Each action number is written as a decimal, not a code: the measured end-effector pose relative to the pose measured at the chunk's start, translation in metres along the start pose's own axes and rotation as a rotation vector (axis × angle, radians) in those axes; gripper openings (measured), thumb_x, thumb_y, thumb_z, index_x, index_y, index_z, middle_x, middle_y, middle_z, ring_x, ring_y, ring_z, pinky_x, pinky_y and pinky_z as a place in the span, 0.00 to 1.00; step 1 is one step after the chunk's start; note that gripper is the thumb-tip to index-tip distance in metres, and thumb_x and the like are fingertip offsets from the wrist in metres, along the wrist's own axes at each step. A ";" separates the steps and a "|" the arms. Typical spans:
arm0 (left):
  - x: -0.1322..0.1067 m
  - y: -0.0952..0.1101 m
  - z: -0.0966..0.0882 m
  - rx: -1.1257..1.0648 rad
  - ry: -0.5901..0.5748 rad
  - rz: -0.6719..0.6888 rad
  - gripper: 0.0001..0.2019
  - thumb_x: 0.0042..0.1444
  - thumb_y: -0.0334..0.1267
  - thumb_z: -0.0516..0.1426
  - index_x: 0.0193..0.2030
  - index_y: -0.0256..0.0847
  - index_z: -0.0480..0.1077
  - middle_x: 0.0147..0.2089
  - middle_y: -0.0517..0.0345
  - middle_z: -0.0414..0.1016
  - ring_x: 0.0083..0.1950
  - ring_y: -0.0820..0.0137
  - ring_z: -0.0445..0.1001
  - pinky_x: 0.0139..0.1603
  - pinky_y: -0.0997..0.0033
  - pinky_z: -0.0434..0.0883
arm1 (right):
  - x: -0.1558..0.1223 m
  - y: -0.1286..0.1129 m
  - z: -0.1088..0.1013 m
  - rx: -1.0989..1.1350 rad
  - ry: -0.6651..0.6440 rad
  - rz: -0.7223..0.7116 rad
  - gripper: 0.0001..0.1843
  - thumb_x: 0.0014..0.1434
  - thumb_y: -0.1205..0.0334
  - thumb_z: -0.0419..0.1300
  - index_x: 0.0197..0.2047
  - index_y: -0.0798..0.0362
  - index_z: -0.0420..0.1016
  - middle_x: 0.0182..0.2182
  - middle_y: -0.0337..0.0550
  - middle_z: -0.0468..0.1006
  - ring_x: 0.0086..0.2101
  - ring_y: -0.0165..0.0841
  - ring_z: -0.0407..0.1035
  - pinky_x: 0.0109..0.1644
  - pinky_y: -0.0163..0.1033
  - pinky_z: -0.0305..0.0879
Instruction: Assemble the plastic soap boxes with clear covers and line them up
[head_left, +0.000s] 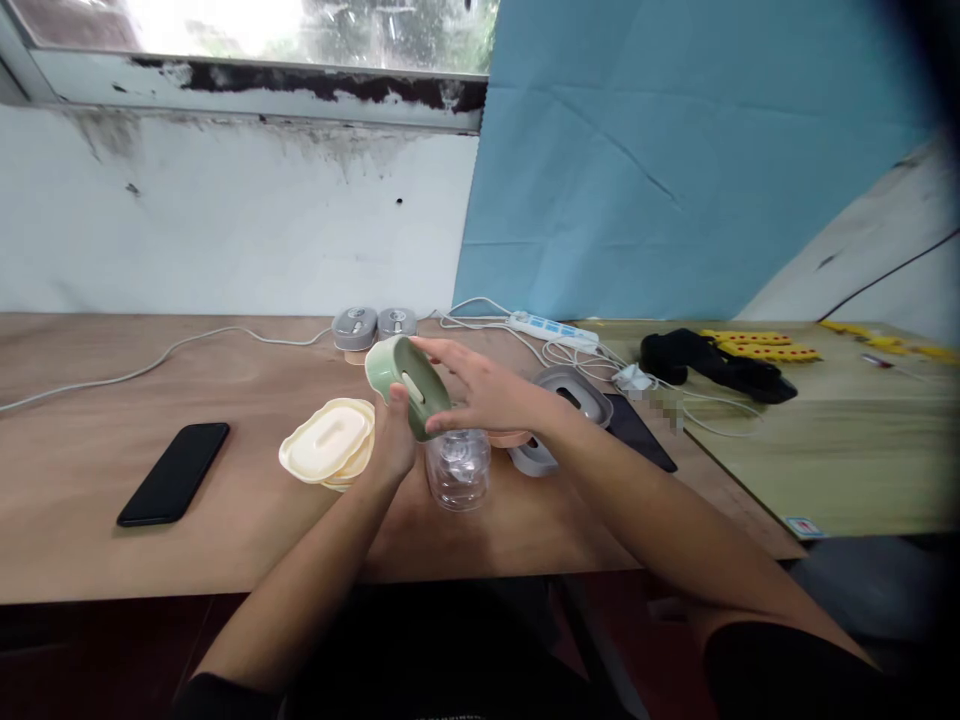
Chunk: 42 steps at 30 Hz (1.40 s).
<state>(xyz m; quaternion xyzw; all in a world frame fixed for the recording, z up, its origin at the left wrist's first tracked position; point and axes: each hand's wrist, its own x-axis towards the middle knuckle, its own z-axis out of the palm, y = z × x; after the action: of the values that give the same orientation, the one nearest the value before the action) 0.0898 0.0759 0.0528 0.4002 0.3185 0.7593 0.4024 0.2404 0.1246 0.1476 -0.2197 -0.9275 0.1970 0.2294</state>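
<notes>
Above the table, tilted on its side, is a rounded green plastic lid [384, 362] with a pale strip in a slot on its face. My left hand [394, 440] grips it from below, thumb against the face. My right hand [487, 385] holds its far and right edges between thumb and fingers. Under my hands stands a clear plastic container [457, 480], its upper part hidden. Cream plastic pieces [326, 440] lie stacked to the left. Beside my right forearm are a grey ring-like piece [574, 385] and a lighter grey piece [534, 458], partly covered.
A black phone [174, 475] lies on the left of the table. Two grey-lidded containers [354, 328] stand near the wall. A power strip [555, 330] with tangled white cables, a dark flat object [641, 432], a black strap-like item [712, 365] and yellow pieces [765, 350] are to the right.
</notes>
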 end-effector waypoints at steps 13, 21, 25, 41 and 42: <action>-0.002 0.014 0.003 -0.016 -0.117 -0.053 0.43 0.36 0.60 0.72 0.56 0.38 0.70 0.49 0.44 0.80 0.50 0.53 0.80 0.50 0.57 0.76 | -0.014 -0.001 -0.001 0.543 0.303 0.111 0.43 0.48 0.53 0.68 0.68 0.41 0.64 0.64 0.43 0.69 0.59 0.48 0.67 0.61 0.55 0.69; -0.001 0.019 0.004 0.043 0.032 -0.113 0.39 0.40 0.58 0.70 0.56 0.37 0.71 0.47 0.45 0.80 0.52 0.52 0.78 0.50 0.57 0.76 | -0.060 0.043 -0.063 0.929 0.640 0.574 0.27 0.53 0.40 0.51 0.45 0.49 0.75 0.38 0.50 0.82 0.43 0.49 0.76 0.42 0.54 0.75; -0.001 0.020 0.006 0.028 0.056 -0.129 0.38 0.40 0.57 0.70 0.55 0.37 0.72 0.47 0.45 0.79 0.52 0.53 0.78 0.50 0.58 0.75 | -0.096 0.080 -0.070 0.562 0.822 0.801 0.19 0.42 0.58 0.61 0.40 0.50 0.74 0.29 0.41 0.80 0.32 0.40 0.75 0.34 0.43 0.72; 0.000 0.014 0.005 0.044 0.021 -0.097 0.43 0.39 0.64 0.69 0.58 0.39 0.69 0.47 0.45 0.79 0.53 0.50 0.78 0.48 0.57 0.76 | -0.119 0.093 -0.069 -0.608 -0.133 0.912 0.23 0.63 0.49 0.48 0.41 0.53 0.81 0.42 0.54 0.83 0.42 0.46 0.75 0.40 0.42 0.62; 0.000 0.013 0.004 0.042 0.013 -0.087 0.44 0.39 0.66 0.68 0.58 0.39 0.69 0.47 0.45 0.79 0.53 0.50 0.78 0.48 0.57 0.76 | -0.120 0.095 -0.069 -0.615 -0.157 0.908 0.24 0.63 0.47 0.49 0.40 0.53 0.81 0.41 0.54 0.83 0.42 0.45 0.74 0.39 0.42 0.61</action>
<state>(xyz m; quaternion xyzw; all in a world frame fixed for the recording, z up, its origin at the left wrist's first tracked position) 0.0892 0.0703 0.0651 0.3895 0.3539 0.7368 0.4245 0.4013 0.1612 0.1187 -0.6389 -0.7688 0.0120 -0.0233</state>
